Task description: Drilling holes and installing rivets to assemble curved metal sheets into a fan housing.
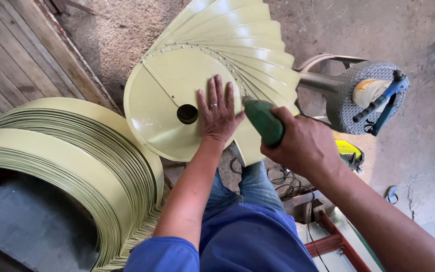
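Observation:
A pale yellow-green metal disc (162,100) with a dark centre hole (187,114) lies in front of me, with curved blades (237,35) fanned out along its riveted rim. My left hand (218,112) presses flat on the disc, fingers spread, a ring on one finger. My right hand (303,143) grips a green power drill (263,120), its tip at the disc's rim near the blades.
A big stack of curved yellow-green metal strips (76,156) sits at the left. A grey metal stand (363,95) with a blue-handled tool (383,103) is at the right. A wooden board (21,50) leans at the upper left; cables (283,181) lie on the concrete floor.

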